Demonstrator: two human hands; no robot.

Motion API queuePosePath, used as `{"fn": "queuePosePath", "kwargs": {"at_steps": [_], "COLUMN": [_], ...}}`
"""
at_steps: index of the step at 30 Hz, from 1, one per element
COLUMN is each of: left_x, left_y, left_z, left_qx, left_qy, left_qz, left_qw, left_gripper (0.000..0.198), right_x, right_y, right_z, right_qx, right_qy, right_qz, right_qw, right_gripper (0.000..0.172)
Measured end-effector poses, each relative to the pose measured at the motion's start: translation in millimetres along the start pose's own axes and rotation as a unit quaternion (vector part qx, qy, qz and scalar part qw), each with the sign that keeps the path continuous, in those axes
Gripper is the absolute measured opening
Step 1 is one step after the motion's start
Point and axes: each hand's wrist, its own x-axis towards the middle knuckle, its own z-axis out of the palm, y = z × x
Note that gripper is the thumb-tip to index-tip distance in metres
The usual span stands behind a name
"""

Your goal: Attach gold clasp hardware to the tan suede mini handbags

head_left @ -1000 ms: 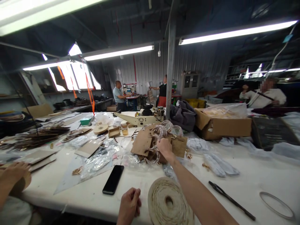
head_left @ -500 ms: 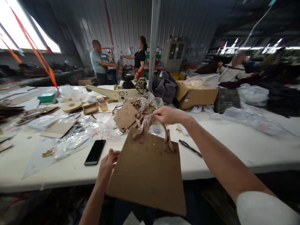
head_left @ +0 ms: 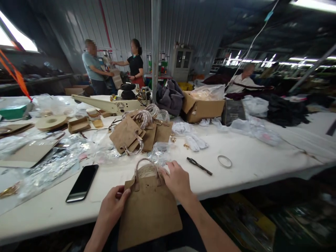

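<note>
By the table [head_left: 249, 168], left grip [head_left: 112, 207] and right grip [head_left: 177, 181] clasp the bag [head_left: 148, 215], now lower.

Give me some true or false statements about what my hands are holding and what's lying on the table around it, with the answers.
1. The left hand and the right hand both hold the brown bag. True.
2. The black phone lies to the right of the bag. False: it lies to its left, on the table.
3. The metal ring lies on the table near the black tool. True.
4. The cardboard box stands on the floor. False: it stands on the table.
</note>
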Motion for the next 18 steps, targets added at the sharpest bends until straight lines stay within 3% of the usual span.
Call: {"fn": "queuePosePath", "kwargs": {"at_steps": [4,8,10,12,15,18], "left_x": [9,15,16,15,11,6], "left_y": [15,28,29,28,26,27], "left_z": [15.0,19.8,16.8,14.3,15.2,17.8], "left_qx": [0.061,0.102,0.1,0.091,0.071,0.053], "left_qy": [0.023,0.026,-0.005,-0.032,-0.045,-0.041], "left_qz": [0.066,0.086,0.056,0.02,-0.022,-0.048], "left_qw": [0.996,0.991,0.993,0.995,0.996,0.997], "left_gripper": [0.051,0.05,0.053,0.059,0.066,0.075], "right_x": [-30,-21,-3,23,75,122], "right_y": [24,47,67,94,133,157], "right_z": [18,19,4,-18,-50,-62], "right_qx": [0.065,0.13,0.172,0.161,-0.007,-0.067], "right_qy": [-0.073,-0.072,-0.107,-0.094,0.003,0.007], "right_qz": [0.044,0.005,-0.038,-0.037,0.067,0.101], "right_qw": [0.994,0.989,0.979,0.982,0.998,0.993], "right_gripper": [0.04,0.037,0.034,0.033,0.032,0.031]}}
